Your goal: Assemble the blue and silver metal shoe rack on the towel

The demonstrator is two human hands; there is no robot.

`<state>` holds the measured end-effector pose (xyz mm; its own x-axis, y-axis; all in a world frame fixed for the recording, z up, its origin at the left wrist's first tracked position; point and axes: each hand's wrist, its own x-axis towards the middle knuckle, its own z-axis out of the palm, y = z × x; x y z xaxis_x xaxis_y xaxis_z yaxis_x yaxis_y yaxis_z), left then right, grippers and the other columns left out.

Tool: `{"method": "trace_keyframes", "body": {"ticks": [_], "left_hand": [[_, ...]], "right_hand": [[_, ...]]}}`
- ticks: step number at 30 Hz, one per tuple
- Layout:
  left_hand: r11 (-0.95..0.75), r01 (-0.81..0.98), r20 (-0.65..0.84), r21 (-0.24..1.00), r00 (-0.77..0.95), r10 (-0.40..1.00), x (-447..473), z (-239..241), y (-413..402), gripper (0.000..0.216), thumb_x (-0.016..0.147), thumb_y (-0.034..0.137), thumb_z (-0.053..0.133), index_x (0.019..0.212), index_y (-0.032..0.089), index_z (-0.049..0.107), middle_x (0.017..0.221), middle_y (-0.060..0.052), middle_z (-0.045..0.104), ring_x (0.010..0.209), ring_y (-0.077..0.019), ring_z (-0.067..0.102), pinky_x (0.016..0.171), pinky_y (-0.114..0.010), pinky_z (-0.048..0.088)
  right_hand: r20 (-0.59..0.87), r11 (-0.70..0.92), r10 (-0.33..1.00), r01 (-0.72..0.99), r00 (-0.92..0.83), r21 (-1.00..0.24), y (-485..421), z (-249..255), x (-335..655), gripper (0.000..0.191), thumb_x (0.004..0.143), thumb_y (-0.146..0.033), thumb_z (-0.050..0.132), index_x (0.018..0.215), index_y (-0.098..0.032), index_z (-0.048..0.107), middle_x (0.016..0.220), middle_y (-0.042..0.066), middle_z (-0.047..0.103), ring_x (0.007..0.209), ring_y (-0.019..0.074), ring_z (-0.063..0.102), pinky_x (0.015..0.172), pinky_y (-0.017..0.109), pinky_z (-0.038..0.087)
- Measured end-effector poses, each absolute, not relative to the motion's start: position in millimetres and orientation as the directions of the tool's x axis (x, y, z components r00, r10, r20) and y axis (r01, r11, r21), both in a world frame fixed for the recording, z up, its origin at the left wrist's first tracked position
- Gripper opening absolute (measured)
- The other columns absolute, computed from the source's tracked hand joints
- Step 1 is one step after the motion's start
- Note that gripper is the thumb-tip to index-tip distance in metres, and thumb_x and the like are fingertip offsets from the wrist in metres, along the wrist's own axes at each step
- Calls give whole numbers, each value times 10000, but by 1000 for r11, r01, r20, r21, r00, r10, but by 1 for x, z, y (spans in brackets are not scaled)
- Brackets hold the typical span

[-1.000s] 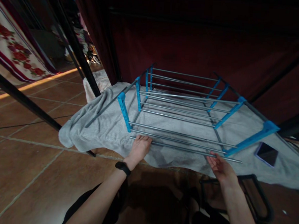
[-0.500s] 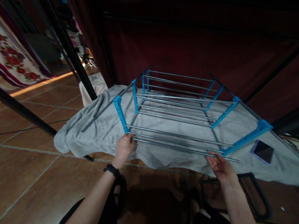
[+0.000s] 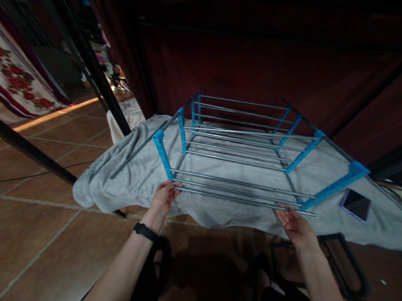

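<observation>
A rack frame of grey metal tubes with blue plastic brackets (image 3: 163,156) lies on a grey blanket (image 3: 214,212). My left hand (image 3: 164,196) has its fingers closed on the left end of the nearest metal tube (image 3: 228,197), close to the lower end of the front left bracket. Towards its right end, the same tube rests in the curled fingers of my right hand (image 3: 292,222). The tube runs along the near side of the frame, and its right tip sticks out past my right hand below the front right blue bracket (image 3: 335,186).
A phone (image 3: 355,204) lies on the blanket at the right. Black metal posts (image 3: 90,66) stand at the left, and a dark red curtain (image 3: 233,70) hangs behind. Below right, a black-framed folding piece (image 3: 347,264) stands near the tiled floor (image 3: 26,230).
The nearest tube has slid slightly to the left, its right tip now protruding less. My left hand has shifted left and turned at the wrist; my right hand moved slightly left.
</observation>
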<state>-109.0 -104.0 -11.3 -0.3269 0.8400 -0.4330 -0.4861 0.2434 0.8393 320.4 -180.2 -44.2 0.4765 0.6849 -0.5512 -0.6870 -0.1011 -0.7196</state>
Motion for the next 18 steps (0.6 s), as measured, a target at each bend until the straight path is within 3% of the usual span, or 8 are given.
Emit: {"method": "trace_keyframes", "body": {"ticks": [4,11,18], "left_hand": [[280,-599,-511,750,-257,821,-104,-11,-105,200,890,6,454,771,127,560,707,-59,668,599,-119,664,596,-227,566],[414,-671,-611,615,-74,789,-85,-16,-111,139,881,20,526,808,101,613,761,-107,688,638,-162,684,626,-301,611],[416,-676,-622,609,-82,779,-87,-15,-110,162,912,42,491,808,118,589,708,-70,670,583,-132,657,573,-251,590]], "right_hand": [[-530,-103,714,-680,458,-726,-180,-47,315,173,900,-63,473,825,-145,606,851,55,680,794,127,687,736,266,621],[-530,-110,727,-687,437,-718,-180,-48,305,168,893,-62,478,830,-147,608,849,60,681,783,132,688,749,282,620],[-562,-117,681,-688,469,-716,-182,-41,317,183,886,-59,457,808,-153,594,827,59,676,757,134,682,704,273,625]]}}
